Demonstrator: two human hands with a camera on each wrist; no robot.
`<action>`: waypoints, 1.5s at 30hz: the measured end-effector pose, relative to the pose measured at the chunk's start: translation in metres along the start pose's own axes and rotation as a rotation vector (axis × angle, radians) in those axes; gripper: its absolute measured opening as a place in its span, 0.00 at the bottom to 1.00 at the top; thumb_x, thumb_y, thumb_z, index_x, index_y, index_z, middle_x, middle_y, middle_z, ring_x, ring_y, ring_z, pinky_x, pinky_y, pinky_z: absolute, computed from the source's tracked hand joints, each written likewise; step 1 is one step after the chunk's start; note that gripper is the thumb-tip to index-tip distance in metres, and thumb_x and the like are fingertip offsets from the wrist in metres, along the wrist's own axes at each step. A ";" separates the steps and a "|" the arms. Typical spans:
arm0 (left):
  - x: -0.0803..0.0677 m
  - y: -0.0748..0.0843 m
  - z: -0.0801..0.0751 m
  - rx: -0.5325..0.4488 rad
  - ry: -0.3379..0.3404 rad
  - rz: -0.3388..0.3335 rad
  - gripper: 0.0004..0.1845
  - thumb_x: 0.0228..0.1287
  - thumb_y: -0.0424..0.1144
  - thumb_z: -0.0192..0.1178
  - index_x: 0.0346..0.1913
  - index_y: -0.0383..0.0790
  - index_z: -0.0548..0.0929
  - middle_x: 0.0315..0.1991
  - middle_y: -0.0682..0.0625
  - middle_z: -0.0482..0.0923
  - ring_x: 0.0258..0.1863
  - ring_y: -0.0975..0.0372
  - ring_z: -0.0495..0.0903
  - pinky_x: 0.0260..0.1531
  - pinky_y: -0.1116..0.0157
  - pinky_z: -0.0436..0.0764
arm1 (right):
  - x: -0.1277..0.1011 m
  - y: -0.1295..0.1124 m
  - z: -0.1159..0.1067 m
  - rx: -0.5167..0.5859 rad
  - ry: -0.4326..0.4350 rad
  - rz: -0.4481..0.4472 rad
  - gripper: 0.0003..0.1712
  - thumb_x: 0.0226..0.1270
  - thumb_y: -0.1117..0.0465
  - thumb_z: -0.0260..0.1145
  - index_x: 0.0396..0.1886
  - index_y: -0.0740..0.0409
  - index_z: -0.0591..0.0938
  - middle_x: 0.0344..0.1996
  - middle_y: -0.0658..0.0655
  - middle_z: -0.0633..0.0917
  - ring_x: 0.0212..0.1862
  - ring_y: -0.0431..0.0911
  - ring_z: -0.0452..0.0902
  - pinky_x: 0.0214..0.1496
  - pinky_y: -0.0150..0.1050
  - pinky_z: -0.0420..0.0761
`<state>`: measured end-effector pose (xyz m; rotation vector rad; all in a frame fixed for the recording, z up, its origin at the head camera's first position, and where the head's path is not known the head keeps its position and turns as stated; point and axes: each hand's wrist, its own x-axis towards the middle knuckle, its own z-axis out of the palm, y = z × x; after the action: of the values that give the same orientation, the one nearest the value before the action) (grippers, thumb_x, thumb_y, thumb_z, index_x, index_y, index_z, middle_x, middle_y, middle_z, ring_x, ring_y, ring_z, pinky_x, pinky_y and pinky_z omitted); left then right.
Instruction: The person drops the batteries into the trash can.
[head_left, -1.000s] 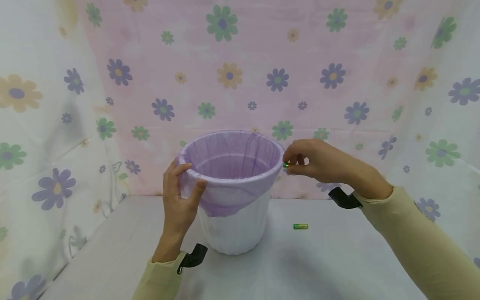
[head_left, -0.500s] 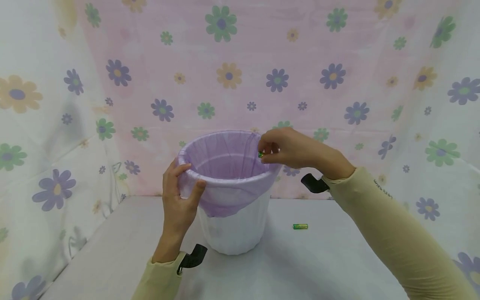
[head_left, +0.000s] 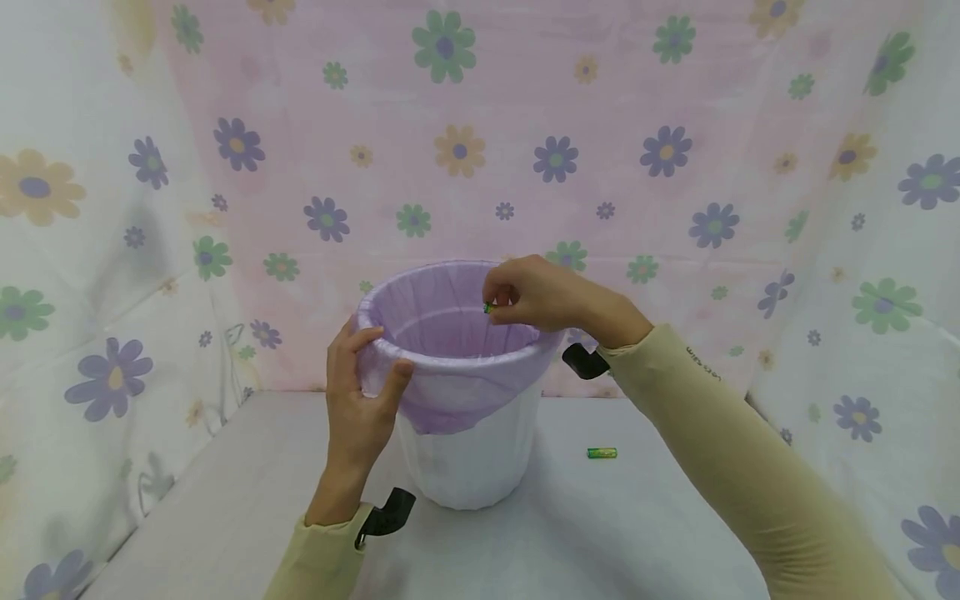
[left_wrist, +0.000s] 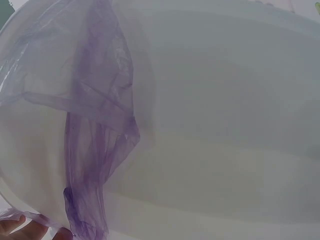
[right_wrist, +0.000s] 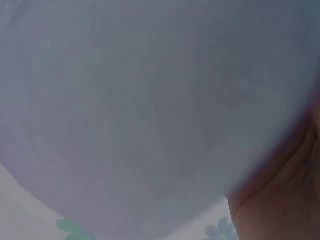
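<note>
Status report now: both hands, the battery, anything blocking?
Left hand grips bin rim. Right hand pinches green battery over the open bin. Nothing blocking. Second battery on table.

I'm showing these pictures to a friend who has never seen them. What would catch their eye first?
Probably the white bin with its purple bag, mid-table before a flowered cloth. The left hand grips its near rim, while the right hand pinches a small green battery above the opening. Another battery lies on the table, right of the bin.
</note>
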<state>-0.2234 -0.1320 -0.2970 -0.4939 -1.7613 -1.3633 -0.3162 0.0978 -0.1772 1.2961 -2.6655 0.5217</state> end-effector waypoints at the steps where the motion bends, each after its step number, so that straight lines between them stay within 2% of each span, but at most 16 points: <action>1: 0.000 0.000 0.000 -0.003 0.000 0.000 0.24 0.57 0.31 0.65 0.56 0.30 0.71 0.66 0.32 0.59 0.63 0.49 0.61 0.57 0.39 0.65 | 0.003 0.000 0.001 -0.001 -0.002 0.007 0.04 0.60 0.62 0.70 0.34 0.54 0.82 0.29 0.49 0.80 0.37 0.43 0.73 0.40 0.37 0.75; 6: -0.001 0.000 -0.001 -0.008 0.001 -0.004 0.24 0.58 0.32 0.65 0.56 0.30 0.71 0.66 0.32 0.59 0.64 0.49 0.61 0.58 0.39 0.65 | 0.015 0.001 0.011 -0.012 -0.026 0.030 0.05 0.60 0.61 0.70 0.34 0.55 0.82 0.29 0.49 0.81 0.37 0.44 0.74 0.44 0.38 0.72; 15: -0.002 0.000 -0.003 -0.015 -0.001 0.001 0.24 0.57 0.31 0.65 0.56 0.29 0.71 0.66 0.32 0.59 0.63 0.48 0.61 0.56 0.38 0.66 | 0.022 0.003 0.022 -0.031 -0.040 0.043 0.05 0.59 0.61 0.71 0.33 0.56 0.82 0.28 0.50 0.81 0.35 0.43 0.75 0.40 0.37 0.75; 34: 0.000 -0.001 -0.001 -0.004 0.004 0.008 0.24 0.57 0.32 0.65 0.56 0.30 0.71 0.66 0.32 0.59 0.63 0.48 0.61 0.57 0.39 0.65 | 0.025 0.010 0.029 -0.094 -0.088 0.068 0.07 0.59 0.59 0.71 0.34 0.56 0.82 0.30 0.50 0.82 0.37 0.44 0.76 0.43 0.38 0.74; 45: 0.001 0.000 -0.001 -0.008 -0.002 -0.008 0.24 0.58 0.32 0.65 0.56 0.30 0.71 0.66 0.32 0.58 0.63 0.48 0.61 0.57 0.38 0.65 | 0.025 0.010 0.028 -0.095 -0.100 0.088 0.11 0.60 0.58 0.70 0.39 0.58 0.82 0.32 0.51 0.82 0.39 0.45 0.76 0.45 0.38 0.75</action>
<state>-0.2235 -0.1326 -0.2965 -0.4933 -1.7621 -1.3769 -0.3389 0.0746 -0.1995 1.2141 -2.8011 0.3437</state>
